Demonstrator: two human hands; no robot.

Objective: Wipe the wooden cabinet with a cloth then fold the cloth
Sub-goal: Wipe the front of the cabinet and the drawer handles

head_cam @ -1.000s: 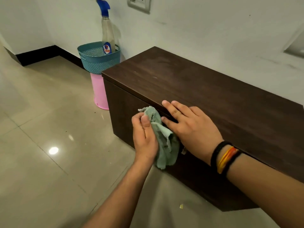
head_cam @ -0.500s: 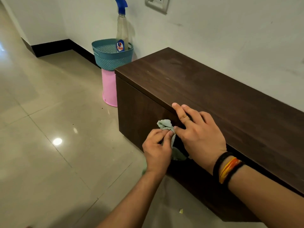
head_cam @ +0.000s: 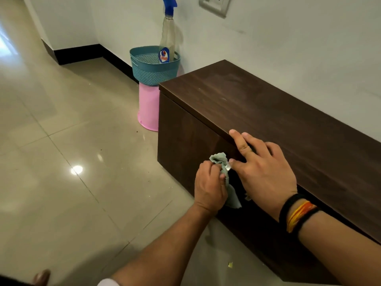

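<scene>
A long dark wooden cabinet (head_cam: 268,112) stands against the white wall. My left hand (head_cam: 210,186) grips a crumpled pale green cloth (head_cam: 219,158) against the cabinet's front face, just below the top edge. Part of the cloth hangs down behind my left wrist. My right hand (head_cam: 263,172) rests flat on the cabinet's front edge, fingers spread over the top, thumb touching the cloth. Black and orange bands circle my right wrist.
A teal basket (head_cam: 152,71) holding a spray bottle (head_cam: 167,36) sits on a pink bucket (head_cam: 148,112) at the cabinet's left end. Glossy tiled floor (head_cam: 72,162) stretches to the left. A wall socket (head_cam: 214,5) is above. A small scrap (head_cam: 230,264) lies on the floor.
My left hand has bunched the cloth into a smaller wad and slid it along the cabinet front. The view has shifted, so the cabinet sits further right.
</scene>
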